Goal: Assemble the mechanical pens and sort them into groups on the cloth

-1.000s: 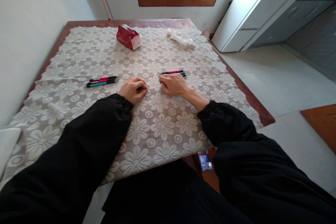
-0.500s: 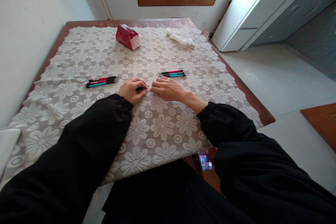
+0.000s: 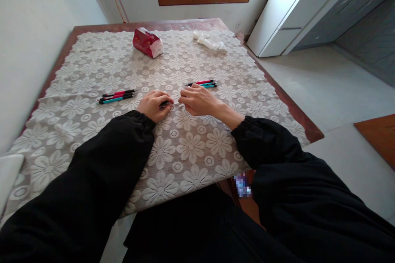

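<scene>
My left hand point(image 3: 155, 106) is closed around a black pen point(image 3: 164, 104), most of it hidden by the fingers. A thin whitish rod point(image 3: 176, 103) stretches across the small gap between my hands. At its other end my right hand point(image 3: 197, 100) is closed in a pinch. Whether the rod is part of the pen I cannot tell. Left of my left hand lies a group of pens point(image 3: 116, 97) with red, black and turquoise barrels. Just beyond my right hand is another group of red and turquoise pens point(image 3: 203, 83), partly hidden by the fingers.
A flowered lace cloth point(image 3: 191, 147) covers the wooden table. Toward the far side stand a red tissue pack point(image 3: 147, 43) and a crumpled white plastic bag point(image 3: 210, 42). A white fridge point(image 3: 277, 12) rises beyond the right corner.
My right hand has drawn slightly away to the right, so more of the whitish rod shows between my hands. The left hand keeps its hold. The view has shifted a little.
</scene>
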A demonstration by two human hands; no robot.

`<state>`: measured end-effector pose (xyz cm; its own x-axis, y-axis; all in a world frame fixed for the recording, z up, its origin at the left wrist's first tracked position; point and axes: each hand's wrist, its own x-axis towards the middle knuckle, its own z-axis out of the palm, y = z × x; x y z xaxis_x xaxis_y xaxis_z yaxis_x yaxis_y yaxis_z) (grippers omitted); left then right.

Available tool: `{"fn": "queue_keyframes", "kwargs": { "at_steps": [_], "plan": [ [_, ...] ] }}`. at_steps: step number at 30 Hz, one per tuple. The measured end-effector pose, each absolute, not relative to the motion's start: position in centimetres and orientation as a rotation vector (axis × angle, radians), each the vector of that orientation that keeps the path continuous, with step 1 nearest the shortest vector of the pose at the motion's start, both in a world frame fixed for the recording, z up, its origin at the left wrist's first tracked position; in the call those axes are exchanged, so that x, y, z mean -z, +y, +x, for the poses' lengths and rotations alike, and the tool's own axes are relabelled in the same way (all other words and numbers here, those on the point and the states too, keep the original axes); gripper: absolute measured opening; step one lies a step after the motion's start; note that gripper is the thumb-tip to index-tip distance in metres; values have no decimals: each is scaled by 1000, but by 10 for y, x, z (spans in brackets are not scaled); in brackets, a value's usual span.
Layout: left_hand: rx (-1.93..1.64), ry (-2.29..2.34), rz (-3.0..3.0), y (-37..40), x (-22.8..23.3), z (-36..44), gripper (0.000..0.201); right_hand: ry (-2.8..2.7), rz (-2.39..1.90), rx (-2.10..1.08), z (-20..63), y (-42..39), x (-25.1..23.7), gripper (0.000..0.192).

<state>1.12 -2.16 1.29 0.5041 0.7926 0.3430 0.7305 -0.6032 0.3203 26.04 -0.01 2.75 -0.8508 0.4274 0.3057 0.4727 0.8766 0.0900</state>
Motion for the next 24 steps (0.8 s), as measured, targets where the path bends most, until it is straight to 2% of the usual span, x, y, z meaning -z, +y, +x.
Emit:
{"fn": "queue_keyframes", "kwargs": {
  "at_steps": [7,13,18,24],
  "plan": [
    [-685,1335,2601,-22,-14,12,28,-2608,-852,-59,264,11,-16,26],
    [-696,1322,2611,-21,-13,11,28,-2594,-707,-24,262,9,-13,26],
    [-704,1336,2596,-23,-14,12,26,-2644,-519,0,257,4,-12,18],
    [-801,1343,2528,-25,-15,13,20,-2634,-520,14,256,5,-11,16]
  ]
}}
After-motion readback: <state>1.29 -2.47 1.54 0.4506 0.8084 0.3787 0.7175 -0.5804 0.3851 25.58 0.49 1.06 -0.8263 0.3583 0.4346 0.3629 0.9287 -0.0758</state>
